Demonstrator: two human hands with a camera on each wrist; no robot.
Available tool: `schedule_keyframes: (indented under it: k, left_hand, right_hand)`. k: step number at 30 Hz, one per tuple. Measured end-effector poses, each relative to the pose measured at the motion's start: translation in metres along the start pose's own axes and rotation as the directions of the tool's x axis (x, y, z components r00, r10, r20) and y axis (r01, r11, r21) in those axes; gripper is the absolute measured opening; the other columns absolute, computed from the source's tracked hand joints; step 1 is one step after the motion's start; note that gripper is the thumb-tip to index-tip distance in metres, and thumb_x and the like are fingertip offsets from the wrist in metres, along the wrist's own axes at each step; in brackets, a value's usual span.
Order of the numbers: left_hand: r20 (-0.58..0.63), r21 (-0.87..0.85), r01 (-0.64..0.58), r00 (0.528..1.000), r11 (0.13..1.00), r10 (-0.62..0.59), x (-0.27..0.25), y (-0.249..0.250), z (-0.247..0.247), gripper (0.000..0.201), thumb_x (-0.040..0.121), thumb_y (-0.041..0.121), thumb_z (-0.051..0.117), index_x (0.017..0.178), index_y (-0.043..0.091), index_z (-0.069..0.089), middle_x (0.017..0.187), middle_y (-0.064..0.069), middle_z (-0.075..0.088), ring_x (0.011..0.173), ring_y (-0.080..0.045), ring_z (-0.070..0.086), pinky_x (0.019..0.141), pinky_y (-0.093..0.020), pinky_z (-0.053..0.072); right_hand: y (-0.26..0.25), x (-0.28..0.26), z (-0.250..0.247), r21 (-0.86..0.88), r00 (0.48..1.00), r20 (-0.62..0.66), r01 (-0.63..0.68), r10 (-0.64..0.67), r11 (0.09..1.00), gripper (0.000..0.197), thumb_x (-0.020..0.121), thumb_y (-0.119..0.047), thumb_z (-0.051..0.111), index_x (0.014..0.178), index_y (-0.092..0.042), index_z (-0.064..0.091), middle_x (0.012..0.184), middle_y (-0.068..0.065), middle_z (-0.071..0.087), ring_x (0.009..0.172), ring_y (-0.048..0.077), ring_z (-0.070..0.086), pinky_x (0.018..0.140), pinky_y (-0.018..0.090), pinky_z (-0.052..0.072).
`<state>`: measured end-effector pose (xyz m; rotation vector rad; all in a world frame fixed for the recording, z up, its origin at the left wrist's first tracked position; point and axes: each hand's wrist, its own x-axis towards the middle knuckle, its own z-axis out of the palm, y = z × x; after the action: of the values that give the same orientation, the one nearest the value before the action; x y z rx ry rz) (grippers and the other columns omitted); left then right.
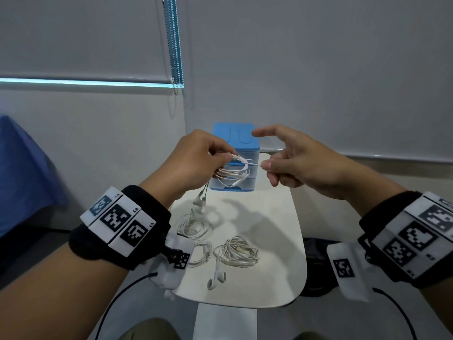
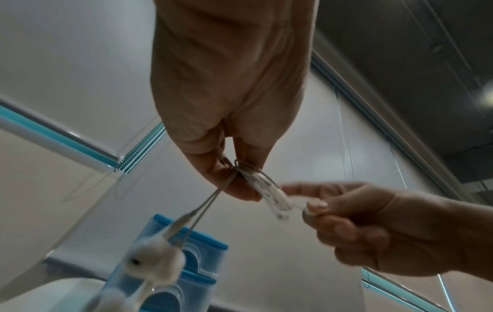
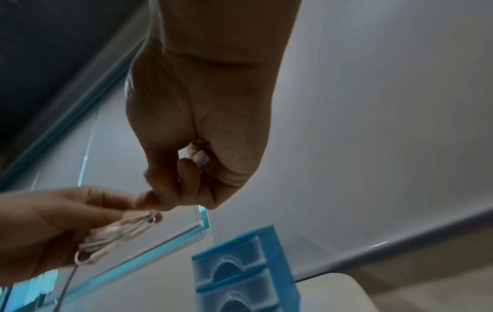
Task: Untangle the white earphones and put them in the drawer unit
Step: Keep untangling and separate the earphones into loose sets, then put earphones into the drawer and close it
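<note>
Left hand (image 1: 196, 160) grips a coiled bundle of white earphones (image 1: 232, 171) in the air, just in front of the blue drawer unit (image 1: 236, 153) at the table's (image 1: 277, 241) far edge; earbuds (image 1: 199, 201) dangle below. Right hand (image 1: 294, 160) fingers pinch a loose cable end from the bundle. Two more coils (image 1: 235, 251) lie near on the table.

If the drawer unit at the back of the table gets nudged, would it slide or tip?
The drawer unit is probably light: thin translucent plastic, nothing visible inside. It stands taller than wide, so a high push may tip it; a low one would likely slide it on the smooth table. It sits near the far edge.
</note>
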<state>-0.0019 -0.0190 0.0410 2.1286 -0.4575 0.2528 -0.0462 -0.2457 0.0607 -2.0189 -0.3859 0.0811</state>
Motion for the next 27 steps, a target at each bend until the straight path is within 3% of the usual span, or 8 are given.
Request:
schedule_keyframes:
  k: [4,6,10,14,17,21,23,27]
  left_hand:
    - [0.066,-0.019,0.011,0.998,1.000,-0.010,0.006,-0.001,0.012,0.015,0.096,0.016,0.072,0.094,0.026,0.083,0.077,-0.002,0.074,0.065,-0.011,0.065,0.064,-0.031,0.054]
    - [0.191,-0.035,0.080,0.979,0.996,-0.072,0.009,-0.005,0.018,0.013,0.098,0.013,0.071,0.101,0.020,0.082,0.081,-0.001,0.074,0.071,-0.013,0.067,0.064,-0.028,0.057]
    - [0.447,0.001,0.263,0.863,0.965,-0.236,0.022,-0.016,0.032,0.018,0.100,0.007,0.066,0.115,0.010,0.074,0.086,-0.006,0.065,0.076,-0.017,0.065,0.063,-0.024,0.059]
    - [0.531,0.033,0.416,0.763,0.909,-0.369,0.041,-0.035,0.052,0.017,0.097,0.004,0.069,0.114,0.005,0.071,0.082,-0.004,0.070,0.069,-0.013,0.067,0.062,-0.027,0.060]
    - [0.550,0.159,0.418,0.715,0.894,-0.432,0.048,-0.053,0.071,0.013,0.095,0.002,0.070,0.108,0.005,0.073,0.083,-0.006,0.073,0.069,-0.014,0.069,0.069,-0.030,0.062]
    - [0.516,0.298,0.315,0.742,0.901,-0.429,0.057,-0.071,0.087,0.011,0.091,0.007,0.078,0.102,0.006,0.078,0.094,-0.013,0.079,0.076,-0.016,0.069,0.069,-0.025,0.061]
    - [0.511,0.328,0.264,0.758,0.907,-0.405,0.061,-0.075,0.092,0.007,0.088,0.006,0.080,0.094,0.010,0.079,0.095,-0.015,0.079,0.078,-0.018,0.070,0.073,-0.028,0.063]
    - [0.523,0.423,0.115,0.779,0.899,-0.346,0.067,-0.075,0.096,0.012,0.084,0.005,0.083,0.088,0.015,0.078,0.082,-0.005,0.078,0.072,-0.013,0.071,0.066,-0.022,0.059]
  right_hand:
    - [0.025,0.004,0.002,-0.174,0.992,0.069,-0.090,0.103,0.981,0.019,0.104,-0.008,0.054,0.119,-0.013,0.066,0.073,0.009,0.070,0.056,0.016,0.057,0.051,0.024,0.038]
    - [0.041,0.007,0.007,-0.238,0.981,0.104,-0.133,0.161,0.962,0.020,0.105,-0.008,0.052,0.107,-0.007,0.071,0.075,0.008,0.071,0.063,0.015,0.061,0.055,0.024,0.041]
    - [0.071,0.012,0.013,-0.238,0.957,0.081,-0.252,0.278,0.938,0.021,0.103,-0.012,0.053,0.094,-0.009,0.072,0.080,0.001,0.073,0.074,0.013,0.063,0.064,0.023,0.045]
    - [0.093,0.019,0.016,-0.236,0.942,0.056,-0.309,0.330,0.921,0.020,0.098,-0.011,0.059,0.090,-0.011,0.078,0.081,0.000,0.068,0.075,0.012,0.056,0.068,0.024,0.044]
    - [0.106,0.023,0.022,-0.276,0.937,0.022,-0.329,0.348,0.903,0.014,0.095,-0.012,0.068,0.093,-0.010,0.082,0.074,-0.001,0.069,0.071,0.011,0.057,0.061,0.017,0.045]
    - [0.128,0.032,0.034,-0.210,0.900,-0.043,-0.433,0.434,0.877,0.011,0.086,-0.005,0.073,0.076,-0.010,0.077,0.064,0.003,0.071,0.060,0.015,0.064,0.068,0.032,0.059]
    - [0.133,0.036,0.039,-0.190,0.890,-0.070,-0.456,0.451,0.870,0.009,0.080,-0.002,0.075,0.073,-0.008,0.076,0.060,0.003,0.069,0.054,0.014,0.059,0.059,0.025,0.052]
    - [0.133,0.047,0.045,-0.298,0.880,-0.035,-0.462,0.474,0.835,0.010,0.076,-0.012,0.080,0.070,-0.013,0.073,0.059,0.000,0.064,0.055,0.015,0.054,0.060,0.026,0.047]
